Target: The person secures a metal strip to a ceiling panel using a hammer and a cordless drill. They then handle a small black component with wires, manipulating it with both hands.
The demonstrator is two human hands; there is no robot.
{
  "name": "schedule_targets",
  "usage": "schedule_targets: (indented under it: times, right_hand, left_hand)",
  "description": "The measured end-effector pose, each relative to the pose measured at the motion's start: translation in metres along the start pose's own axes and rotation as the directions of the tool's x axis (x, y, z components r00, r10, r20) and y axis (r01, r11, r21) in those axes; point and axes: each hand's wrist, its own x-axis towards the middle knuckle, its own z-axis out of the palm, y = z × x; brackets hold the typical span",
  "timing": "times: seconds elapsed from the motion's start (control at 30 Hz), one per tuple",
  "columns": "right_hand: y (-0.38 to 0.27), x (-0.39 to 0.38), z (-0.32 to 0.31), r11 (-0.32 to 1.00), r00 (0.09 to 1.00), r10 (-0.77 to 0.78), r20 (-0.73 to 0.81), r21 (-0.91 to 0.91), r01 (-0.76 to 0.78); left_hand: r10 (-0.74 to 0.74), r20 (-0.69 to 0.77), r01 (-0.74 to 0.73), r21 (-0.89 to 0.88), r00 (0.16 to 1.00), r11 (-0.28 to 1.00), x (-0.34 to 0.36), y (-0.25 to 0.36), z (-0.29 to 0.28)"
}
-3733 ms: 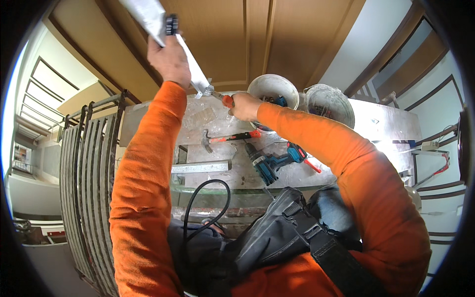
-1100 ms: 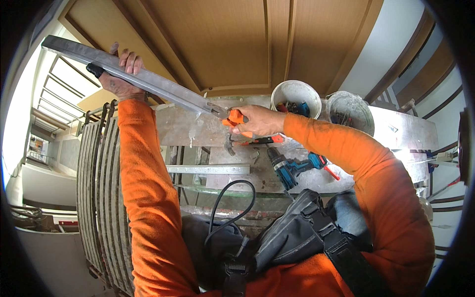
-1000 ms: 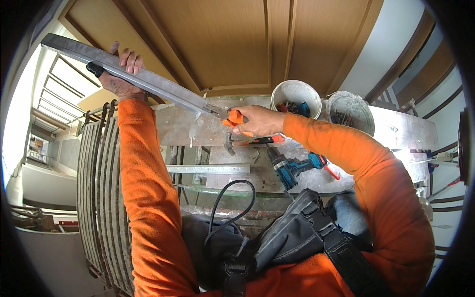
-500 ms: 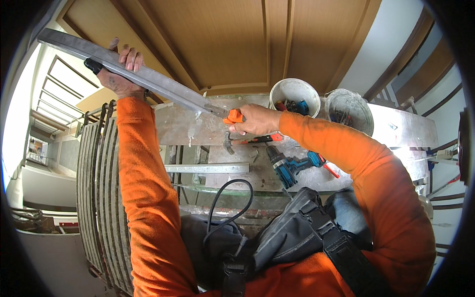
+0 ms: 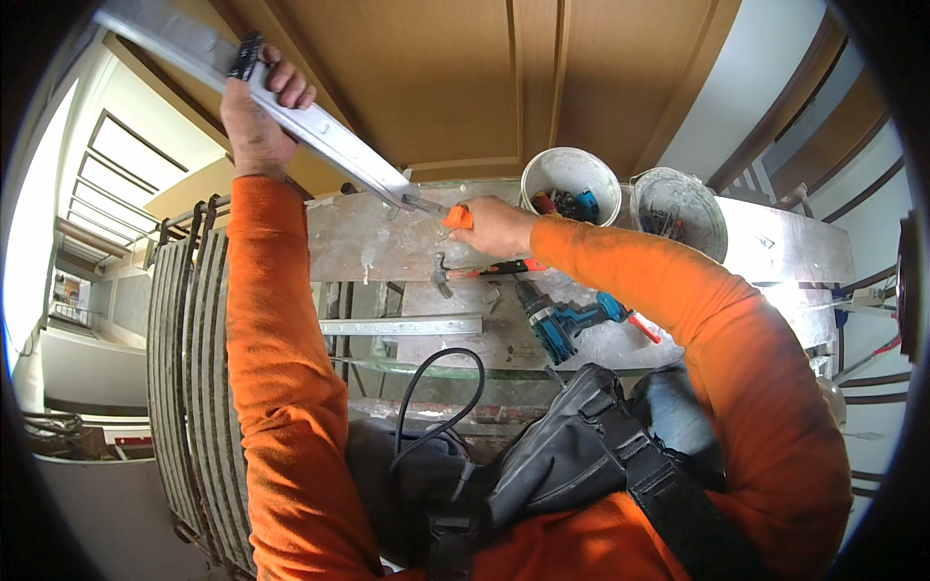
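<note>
My left hand [image 5: 260,131] grips a long metal channel [image 5: 344,155] that slants from the upper left down to the centre, above the work board. My right hand [image 5: 492,229] is closed on an orange-handled metal cutting tool [image 5: 458,217], its jaws at the channel's lower end. Below them a claw hammer [image 5: 441,274] with a red and black handle lies on the scuffed board [image 5: 349,237]. A blue and black cordless drill [image 5: 552,324] lies nearer to me. A second pale metal strip [image 5: 397,325] lies to the left of the drill.
Two white buckets [image 5: 533,174] [image 5: 712,228] holding tools stand at the back right, against brown panelled boards [image 5: 446,77]. A stack of slatted metal platforms [image 5: 179,368] stands at the left. A black cable [image 5: 475,378] loops near my dark bag.
Since half a second ago my left hand has moved up and turned, lifting and rolling the channel's far end. My right hand has shifted slightly, still on the tool at the channel's end.
</note>
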Motion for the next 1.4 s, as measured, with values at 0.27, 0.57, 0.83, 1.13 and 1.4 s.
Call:
schedule_targets:
  times: [0.27, 0.57, 0.83, 1.13, 1.4]
  right_hand:
    - [0.001, 0.004, -0.012, 0.962, 0.974, 0.212, 0.084, -0.192, -0.193]
    - [0.009, 0.0, -0.022, 0.93, 0.928, 0.32, 0.19, -0.252, -0.268]
    - [0.018, -0.015, -0.07, 0.996, 0.967, 0.081, 0.242, 0.023, -0.089]
    - [-0.002, -0.007, -0.034, 0.986, 0.982, 0.151, 0.109, 0.051, -0.157]
    - [-0.007, 0.01, -0.01, 0.976, 0.977, 0.21, 0.024, 0.052, -0.211]
  left_hand:
    - [0.044, 0.226, -0.125, 0.355, 0.973, 0.927, -0.029, -0.058, 0.089]
    - [0.058, 0.24, -0.182, 0.537, 0.969, 0.823, -0.036, -0.096, 0.097]
    - [0.162, -0.201, -0.102, 0.28, 0.966, 0.955, -0.007, -0.065, 0.054]
    - [0.373, -0.269, -0.237, 0.427, 0.888, 0.873, -0.005, -0.059, 0.065]
    - [0.445, -0.323, -0.248, 0.502, 0.835, 0.829, -0.009, -0.068, 0.079]
